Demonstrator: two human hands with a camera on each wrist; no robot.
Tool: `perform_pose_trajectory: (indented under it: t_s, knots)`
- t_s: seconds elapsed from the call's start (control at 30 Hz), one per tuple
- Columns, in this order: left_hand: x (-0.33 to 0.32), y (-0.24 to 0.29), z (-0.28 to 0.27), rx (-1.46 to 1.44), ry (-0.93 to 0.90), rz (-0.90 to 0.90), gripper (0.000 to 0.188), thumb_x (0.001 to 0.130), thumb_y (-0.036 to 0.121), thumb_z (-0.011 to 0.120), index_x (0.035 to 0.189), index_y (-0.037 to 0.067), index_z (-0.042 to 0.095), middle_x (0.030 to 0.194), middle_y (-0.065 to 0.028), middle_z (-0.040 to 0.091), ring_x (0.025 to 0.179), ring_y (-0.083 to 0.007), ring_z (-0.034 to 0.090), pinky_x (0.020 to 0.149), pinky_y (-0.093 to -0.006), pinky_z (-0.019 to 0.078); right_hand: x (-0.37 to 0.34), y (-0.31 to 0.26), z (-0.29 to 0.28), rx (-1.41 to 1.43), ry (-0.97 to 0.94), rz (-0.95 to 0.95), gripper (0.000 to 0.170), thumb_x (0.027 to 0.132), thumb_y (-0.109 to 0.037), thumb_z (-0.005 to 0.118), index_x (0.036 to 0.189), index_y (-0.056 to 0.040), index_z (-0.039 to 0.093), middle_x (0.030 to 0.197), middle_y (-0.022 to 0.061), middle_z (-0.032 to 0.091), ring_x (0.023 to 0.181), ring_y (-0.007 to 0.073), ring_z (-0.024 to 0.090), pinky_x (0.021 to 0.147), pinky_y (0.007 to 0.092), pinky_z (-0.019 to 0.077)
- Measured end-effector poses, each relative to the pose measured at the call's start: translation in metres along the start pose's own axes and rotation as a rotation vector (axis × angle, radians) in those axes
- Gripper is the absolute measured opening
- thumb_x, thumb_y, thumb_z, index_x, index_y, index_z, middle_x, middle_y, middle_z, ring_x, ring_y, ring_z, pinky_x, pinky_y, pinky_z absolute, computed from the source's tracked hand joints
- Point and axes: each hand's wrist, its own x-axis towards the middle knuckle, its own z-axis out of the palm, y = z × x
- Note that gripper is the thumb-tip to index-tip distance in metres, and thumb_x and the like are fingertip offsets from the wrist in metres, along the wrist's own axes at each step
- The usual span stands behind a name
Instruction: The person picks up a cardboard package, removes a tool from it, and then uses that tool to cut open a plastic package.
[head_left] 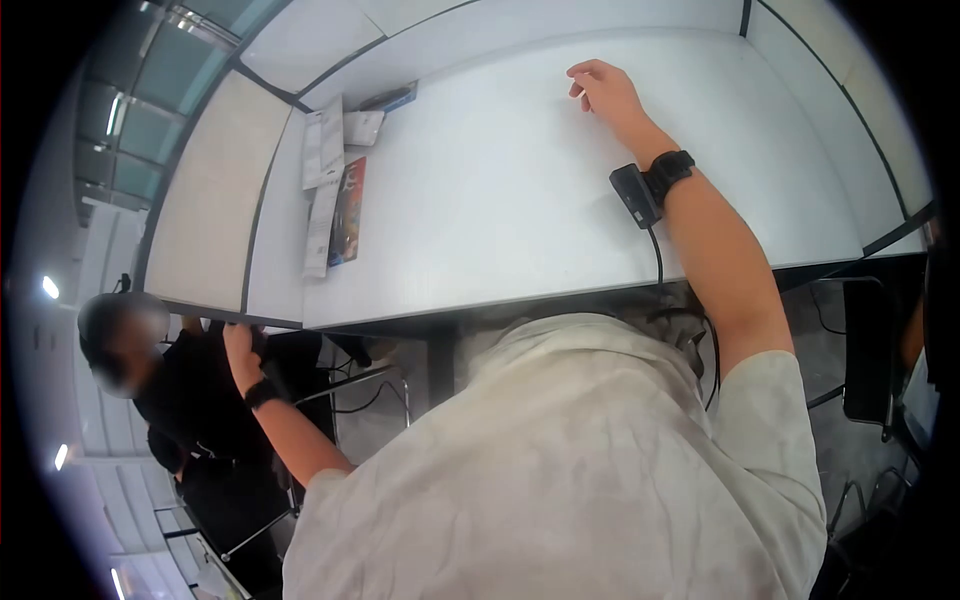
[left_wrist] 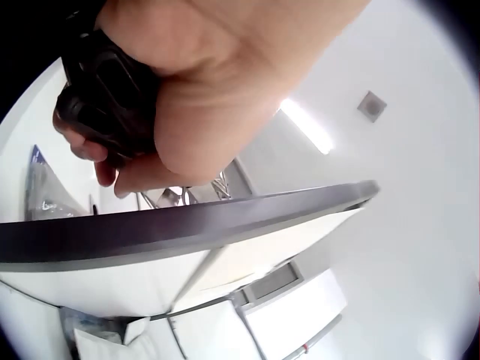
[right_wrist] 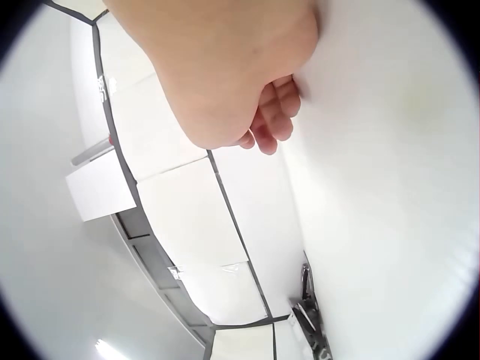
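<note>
- My left hand has its fingers curled around a black plastic object; this object lies against my palm, near the dark rim of the white side panel.
- My right hand is well apart, above the white table; its fingers bend loosely and hold nothing.
- The flat orange-and-black card package and the pale flat packets lie inside the panel, nearer to my left hand.
- The long side of the card runs from the table's front towards its back.
</note>
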Motion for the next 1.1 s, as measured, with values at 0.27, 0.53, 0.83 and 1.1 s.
perform_pose_trajectory:
  t_s: [0.27,0.53,0.83,1.1]
  knots:
    - [0.057,-0.034,0.038,0.277,0.083,-0.027,0.029,0.081,-0.001,0.063,0.111,-0.002,0.062,0.096,-0.0214,0.064,0.089,-0.0375,0.059,0.078,-0.0425,0.0488,-0.005,-0.005,-0.001,-0.003,0.011,-0.011,0.027,0.093,-0.017,0.054,0.109,-0.0031,0.07,0.085,0.0065,0.072,0.065,0.0131,0.06,0.063,0.0278,0.0491]
    - [0.049,-0.035,0.038,0.259,0.112,-0.067,0.03,0.083,-0.002,0.061,0.113,-0.004,0.062,0.1,-0.0223,0.064,0.094,-0.0383,0.059,0.082,-0.0424,0.0483,-0.004,-0.005,0.0,0.001,-0.005,0.008,0.028,0.092,-0.016,0.053,0.111,-0.0024,0.07,0.087,0.007,0.071,0.065,0.0133,0.059,0.062,0.0275,0.0482]
    - [0.05,-0.042,0.034,0.268,0.116,-0.075,0.03,0.085,-0.002,0.059,0.115,-0.006,0.061,0.104,-0.0233,0.064,0.099,-0.0393,0.059,0.087,-0.0423,0.0478,-0.002,-0.005,0.001,-0.02,-0.019,0.016,0.027,0.093,-0.016,0.055,0.111,-0.0025,0.07,0.085,0.0056,0.071,0.063,0.0125,0.058,0.061,0.0275,0.0471]
    - [0.054,-0.048,0.041,0.294,0.12,-0.059,0.03,0.087,-0.003,0.057,0.117,-0.007,0.06,0.108,-0.0241,0.065,0.104,-0.0402,0.059,0.091,-0.0422,0.0472,-0.005,-0.007,0.0,-0.026,-0.025,0.013,0.025,0.093,-0.016,0.056,0.11,-0.0038,0.071,0.083,0.0046,0.07,0.062,0.0123,0.058,0.06,0.0267,0.0471]
